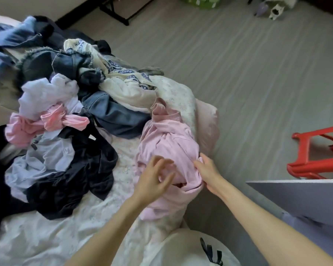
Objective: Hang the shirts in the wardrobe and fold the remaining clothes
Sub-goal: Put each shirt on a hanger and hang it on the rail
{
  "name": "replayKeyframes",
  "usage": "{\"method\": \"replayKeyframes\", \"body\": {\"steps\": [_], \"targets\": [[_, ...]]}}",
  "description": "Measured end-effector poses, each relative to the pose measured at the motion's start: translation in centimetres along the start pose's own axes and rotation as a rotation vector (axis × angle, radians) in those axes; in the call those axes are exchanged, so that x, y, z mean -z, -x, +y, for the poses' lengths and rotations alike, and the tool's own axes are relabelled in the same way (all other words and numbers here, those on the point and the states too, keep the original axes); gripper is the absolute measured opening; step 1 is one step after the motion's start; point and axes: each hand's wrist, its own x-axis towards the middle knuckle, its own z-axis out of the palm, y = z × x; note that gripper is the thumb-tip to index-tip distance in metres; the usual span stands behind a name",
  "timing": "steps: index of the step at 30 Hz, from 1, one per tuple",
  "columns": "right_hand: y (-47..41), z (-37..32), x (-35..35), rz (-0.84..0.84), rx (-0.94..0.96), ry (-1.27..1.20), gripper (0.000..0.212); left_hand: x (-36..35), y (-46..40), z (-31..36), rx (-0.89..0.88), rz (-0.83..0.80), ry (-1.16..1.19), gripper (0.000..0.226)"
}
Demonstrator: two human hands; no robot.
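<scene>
We see the bed (52,235) heaped with clothes (62,104); the pink shirt (169,143) lies at its near corner. Our right hand (210,172) pinches its edge; our left hand (152,181) hovers, fingers spread, holding nothing.

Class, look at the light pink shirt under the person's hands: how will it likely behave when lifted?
The light pink shirt is crumpled in soft folds, so probably floppy, drooping from wherever the right hand pinches it. Thin-looking cloth suggests it is light. Its end overhanging the bed may slide off.

grey floor (238,64), red stool (315,152), pale bed (46,237).
</scene>
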Motion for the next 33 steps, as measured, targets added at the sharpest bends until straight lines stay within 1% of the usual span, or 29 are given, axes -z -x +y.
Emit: {"method": "replayKeyframes", "body": {"steps": [1, 3, 4, 5, 6, 7, 8, 9, 10, 11, 12, 14, 15, 16, 17, 18, 19, 20, 21, 23, 24, 26, 28, 29, 30, 31, 32, 33], "targets": [[0.8, -0.4, 2.3, 0.022, 0.043, -0.003, 0.012, -0.3, -1.2, 1.1, 0.025, 0.043, 0.016, 0.05], [2.2, -1.5, 6.0, 0.034, 0.12, 0.001, 0.012, -0.9, -3.8, 2.2, 0.08, 0.062, -0.018, 0.066], [3.1, -2.0, 7.9, 0.048, 0.155, 0.011, 0.013, -1.4, -4.9, 2.8, 0.113, 0.05, -0.021, 0.07], [4.3, -2.6, 10.4, 0.07, 0.179, 0.02, 0.011, -2.6, -5.9, 4.4, 0.165, 0.002, 0.036, 0.068], [5.2, -2.8, 12.1, 0.068, 0.197, 0.027, 0.007, -3.5, -6.6, 5.6, 0.272, -0.064, 0.19, 0.062], [6.0, -3.0, 13.4, 0.058, 0.206, 0.032, 0.008, -4.3, -7.0, 6.8, 0.399, -0.155, 0.401, 0.058], [6.8, -2.9, 14.7, 0.049, 0.211, 0.026, 0.008, -5.5, -7.3, 7.7, 0.486, -0.26, 0.589, 0.058], [8.4, -2.5, 16.9, 0.07, 0.207, 0.013, 0.005, -7.6, -7.5, 9.5, 0.474, -0.346, 0.704, 0.057], [9.5, -2.0, 18.4, 0.073, 0.215, -0.008, 0.004, -9.2, -7.5, 10.7, 0.424, -0.374, 0.76, 0.05], [10.9, -1.3, 20.4, 0.088, 0.22, -0.03, 0.008, -11.1, -7.8, 12.6, 0.377, -0.361, 0.762, 0.037], [12.0, -0.6, 22.0, 0.107, 0.228, -0.06, 0.01, -12.5, -7.9, 14.3, 0.373, -0.319, 0.758, 0.025], [13.9, 1.0, 25.2, 0.188, 0.216, -0.12, 0.013, -15.0, -8.3, 17.6, 0.418, -0.246, 0.695, 0.02], [15.0, 2.0, 27.1, 0.243, 0.199, -0.155, 0.019, -16.5, -8.4, 19.4, 0.43, -0.252, 0.674, 0.018], [16.1, 3.3, 29.3, 0.312, 0.183, -0.2, 0.024, -18.0, -8.5, 21.4, 0.43, -0.263, 0.65, 0.019], [17.1, 4.3, 31.0, 0.365, 0.159, -0.246, 0.024, -19.2, -8.5, 23.2, 0.422, -0.253, 0.645, 0.022], [17.8, 5.2, 32.5, 0.416, 0.136, -0.316, 0.021, -20.3, -8.5, 24.8, 0.414, -0.25, 0.693, 0.032], [18.8, 6.1, 34.1, 0.46, 0.124, -0.413, 0.019, -21.6, -8.2, 26.5, 0.414, -0.296, 0.776, 0.037], [19.2, 6.6, 35.0, 0.484, 0.115, -0.505, 0.016, -22.4, -7.8, 27.6, 0.413, -0.382, 0.854, 0.04], [20.1, 7.4, 36.4, 0.51, 0.116, -0.577, 0.015, -23.9, -6.9, 29.0, 0.395, -0.521, 0.866, 0.047], [21.2, 8.4, 38.2, 0.535, 0.113, -0.624, 0.018, -26.2, -4.8, 30.5, 0.311, -0.799, 0.726, 0.059], [21.9, 9.1, 39.2, 0.541, 0.113, -0.62, 0.021, -27.7, -3.6, 31.4, 0.259, -0.9, 0.639, 0.062], [23.1, 10.2, 40.7, 0.53, 0.103, -0.603, 0.021, -30.1, -2.0, 32.9, 0.181, -1.027, 0.502, 0.068], [24.5, 11.3, 42.3, 0.536, 0.113, -0.641, 0.018, -31.9, -0.8, 34.8, 0.094, -1.116, 0.372, 0.071], [25.1, 11.7, 43.1, 0.554, 0.117, -0.687, 0.017, -32.7, -0.3, 35.5, 0.043, -1.15, 0.304, 0.072], [25.9, 12.0, 44.0, 0.585, 0.115, -0.742, 0.016, -33.4, 0.0, 36.2, -0.041, -1.175, 0.212, 0.075], [26.4, 12.2, 44.6, 0.605, 0.108, -0.802, 0.016, -33.7, 0.3, 36.6, -0.15, -1.165, 0.097, 0.08], [27.3, 12.6, 45.7, 0.635, 0.106, -0.865, 0.017, -34.8, 0.7, 37.4, -0.286, -1.128, -0.029, 0.082], [28.1, 12.8, 46.4, 0.644, 0.107, -0.915, 0.018, -35.7, 1.0, 38.0, -0.413, -1.053, -0.125, 0.079]]}}
